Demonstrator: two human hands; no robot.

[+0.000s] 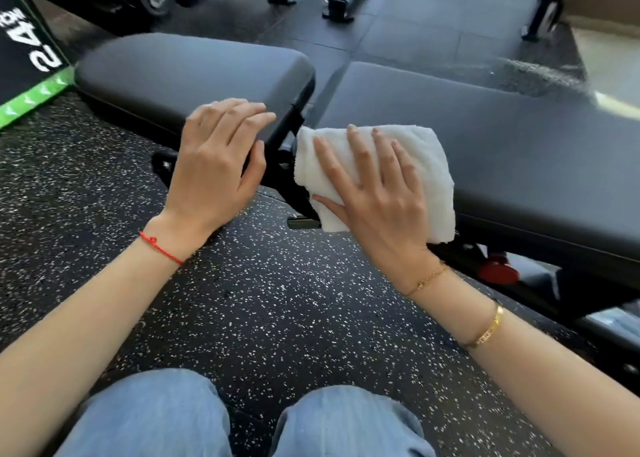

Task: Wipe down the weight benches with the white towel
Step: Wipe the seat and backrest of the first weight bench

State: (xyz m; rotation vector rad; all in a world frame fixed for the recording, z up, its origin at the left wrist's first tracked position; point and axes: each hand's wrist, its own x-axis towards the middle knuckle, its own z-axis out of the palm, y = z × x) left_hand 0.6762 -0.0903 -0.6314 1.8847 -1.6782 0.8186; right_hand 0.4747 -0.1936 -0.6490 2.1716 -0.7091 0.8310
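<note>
Head view, one white towel (408, 151), two bench pads (194, 65), two hands (216, 151)

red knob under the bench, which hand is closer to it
Right. The right hand presses the white towel just up-left of the red knob; the left hand rests on the seat pad, farther away.

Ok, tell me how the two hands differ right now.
The right hand lies flat with spread fingers on the white towel, pressing it against the long bench pad; the left hand touches no towel and rests on the corner of the shorter pad, thumb down its side. The left wrist wears a red string, the right gold bracelets. Both hands are on the bench.
</note>
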